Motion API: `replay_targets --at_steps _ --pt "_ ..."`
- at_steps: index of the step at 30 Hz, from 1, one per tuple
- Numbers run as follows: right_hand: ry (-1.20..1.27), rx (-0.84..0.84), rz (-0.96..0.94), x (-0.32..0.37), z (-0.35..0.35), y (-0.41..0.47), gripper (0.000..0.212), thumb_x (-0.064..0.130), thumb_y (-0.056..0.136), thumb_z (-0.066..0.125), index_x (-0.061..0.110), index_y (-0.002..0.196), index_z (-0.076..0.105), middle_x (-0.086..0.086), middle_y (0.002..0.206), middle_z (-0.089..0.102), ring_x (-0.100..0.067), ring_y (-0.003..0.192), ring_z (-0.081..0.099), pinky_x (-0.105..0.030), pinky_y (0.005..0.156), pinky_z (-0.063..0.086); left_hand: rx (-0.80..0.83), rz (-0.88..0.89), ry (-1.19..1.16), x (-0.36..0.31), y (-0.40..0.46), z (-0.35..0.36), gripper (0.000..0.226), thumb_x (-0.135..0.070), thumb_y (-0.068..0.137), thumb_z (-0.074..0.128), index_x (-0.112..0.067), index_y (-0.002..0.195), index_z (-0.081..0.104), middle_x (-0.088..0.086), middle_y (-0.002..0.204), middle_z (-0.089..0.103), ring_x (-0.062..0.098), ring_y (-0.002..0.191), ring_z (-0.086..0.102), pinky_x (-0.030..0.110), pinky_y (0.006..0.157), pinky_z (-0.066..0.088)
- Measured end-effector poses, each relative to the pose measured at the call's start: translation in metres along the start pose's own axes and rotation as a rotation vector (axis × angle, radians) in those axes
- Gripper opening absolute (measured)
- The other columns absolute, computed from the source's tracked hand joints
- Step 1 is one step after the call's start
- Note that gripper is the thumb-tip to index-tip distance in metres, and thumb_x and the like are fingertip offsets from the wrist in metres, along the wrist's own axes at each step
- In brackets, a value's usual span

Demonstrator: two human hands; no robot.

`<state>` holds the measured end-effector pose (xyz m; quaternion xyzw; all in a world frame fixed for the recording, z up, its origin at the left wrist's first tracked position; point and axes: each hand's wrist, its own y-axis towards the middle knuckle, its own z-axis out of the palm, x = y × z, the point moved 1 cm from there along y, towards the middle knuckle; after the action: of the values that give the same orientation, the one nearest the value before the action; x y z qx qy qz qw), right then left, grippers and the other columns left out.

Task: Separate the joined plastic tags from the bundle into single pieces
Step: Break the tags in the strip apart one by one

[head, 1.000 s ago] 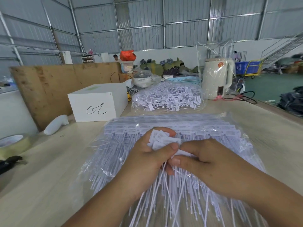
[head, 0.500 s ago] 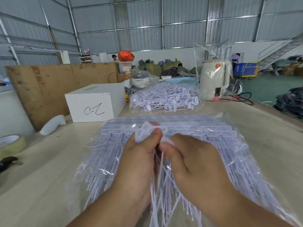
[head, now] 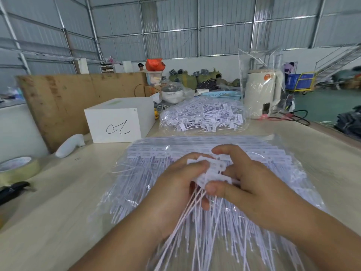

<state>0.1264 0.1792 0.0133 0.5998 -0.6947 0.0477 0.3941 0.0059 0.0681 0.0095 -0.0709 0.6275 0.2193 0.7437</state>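
Note:
A strip of joined white plastic tags (head: 212, 171) is held above a big clear bag of joined tags (head: 283, 165) lying on the table. My left hand (head: 175, 190) grips the strip's heads from the left, the thin tails running down past its palm. My right hand (head: 252, 182) pinches the same heads from the right, thumb below and forefinger over the top. Farther back lies a second clear bag of single loose tags (head: 203, 116).
A white box (head: 121, 122) with a black scribble stands at the back left, beside a plywood board (head: 64, 102). A tape roll (head: 17, 169) and a black tool (head: 11, 190) lie at the left edge. A wrapped cream kettle (head: 263, 92) stands back right.
Both hands have shifted their grip on the tag heads and turned the strip. My right forefinger now arches over the top, and more of the white heads show between the hands.

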Motion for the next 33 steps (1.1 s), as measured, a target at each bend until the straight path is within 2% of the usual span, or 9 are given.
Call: replay_targets --at_steps 4,7,10,13,18,21,25,30,33 --pt "-0.182 0.047 0.02 -0.002 0.005 -0.001 0.083 0.079 0.07 0.031 0.045 0.144 0.016 0.03 0.071 0.061 0.001 0.063 0.059 -0.017 0.058 0.045 0.061 0.051 0.206 0.005 -0.001 0.001 0.024 -0.02 0.078 0.064 -0.011 0.1 0.065 0.014 0.087 0.071 0.02 0.067 0.06 0.024 0.046 0.041" --pt "-0.167 0.033 0.055 -0.002 0.007 -0.001 0.087 0.083 0.069 0.033 0.045 0.144 0.014 0.02 0.075 0.067 0.0 0.069 0.062 -0.021 0.064 0.05 0.014 0.038 0.218 0.007 0.0 -0.001 0.018 -0.017 0.082 0.064 -0.01 0.098 0.066 0.014 0.085 0.072 0.015 0.058 0.06 0.022 0.042 0.041" --pt "-0.083 0.042 0.078 -0.003 0.003 -0.001 0.054 0.084 0.077 0.039 0.047 0.115 0.048 0.009 0.08 0.069 -0.007 0.071 0.064 -0.039 0.07 0.053 -0.09 0.083 0.154 0.004 0.003 -0.003 0.015 -0.008 0.083 0.065 -0.004 0.098 0.066 0.016 0.08 0.068 0.017 0.053 0.058 0.021 0.04 0.042" --pt "-0.034 0.089 0.09 -0.004 -0.003 -0.002 0.027 0.064 0.089 0.048 0.044 0.076 0.058 0.009 0.054 0.052 -0.008 0.046 0.045 -0.032 0.054 0.039 -0.121 0.072 -0.003 -0.002 0.004 -0.008 0.027 -0.016 0.07 0.067 -0.015 0.097 0.071 0.019 0.083 0.066 0.023 0.056 0.061 0.026 0.044 0.048" --pt "0.081 0.135 0.041 0.002 -0.003 -0.003 0.018 0.038 0.099 0.053 0.039 0.087 0.066 0.007 0.072 0.069 -0.034 0.06 0.057 -0.042 0.059 0.05 0.013 0.104 0.103 -0.002 -0.001 -0.004 0.02 -0.016 0.078 0.07 -0.023 0.096 0.073 0.011 0.071 0.066 0.02 0.049 0.058 0.026 0.043 0.048" --pt "0.049 0.052 0.041 0.002 0.001 -0.003 0.019 0.035 0.099 0.053 0.036 0.086 0.067 -0.001 0.075 0.069 -0.028 0.066 0.063 -0.047 0.068 0.053 -0.08 0.194 0.068 -0.001 0.0 0.0 0.014 -0.015 0.079 0.075 -0.019 0.092 0.072 0.01 0.073 0.066 0.019 0.047 0.053 0.024 0.041 0.046" --pt "-0.096 -0.18 -0.006 0.011 0.009 -0.001 0.031 0.042 0.099 0.048 0.029 0.076 0.064 0.009 0.057 0.056 -0.01 0.05 0.049 -0.026 0.053 0.04 -0.211 0.288 -0.014 -0.003 0.002 0.009 0.019 -0.018 0.076 0.063 -0.013 0.094 0.067 0.008 0.071 0.065 0.017 0.039 0.047 0.02 0.038 0.04" --pt "-0.162 -0.511 -0.063 0.017 0.01 0.002 0.041 0.044 0.094 0.044 0.027 0.06 0.03 0.008 0.047 0.032 -0.009 0.045 0.034 -0.024 0.045 0.028 -0.371 0.075 -0.298 -0.006 0.004 -0.006 0.01 -0.008 0.093 0.057 -0.015 0.094 0.064 0.006 0.068 0.062 0.01 0.042 0.052 0.018 0.039 0.046" --pt "0.051 -0.423 -0.091 0.008 0.002 0.002 0.035 0.047 0.093 0.049 0.03 0.064 0.038 0.01 0.051 0.038 -0.007 0.045 0.033 -0.018 0.043 0.023 -0.33 0.067 -0.231 -0.009 0.005 -0.014 0.012 -0.007 0.092 0.058 -0.014 0.1 0.065 0.007 0.073 0.063 0.01 0.046 0.051 0.02 0.039 0.046"
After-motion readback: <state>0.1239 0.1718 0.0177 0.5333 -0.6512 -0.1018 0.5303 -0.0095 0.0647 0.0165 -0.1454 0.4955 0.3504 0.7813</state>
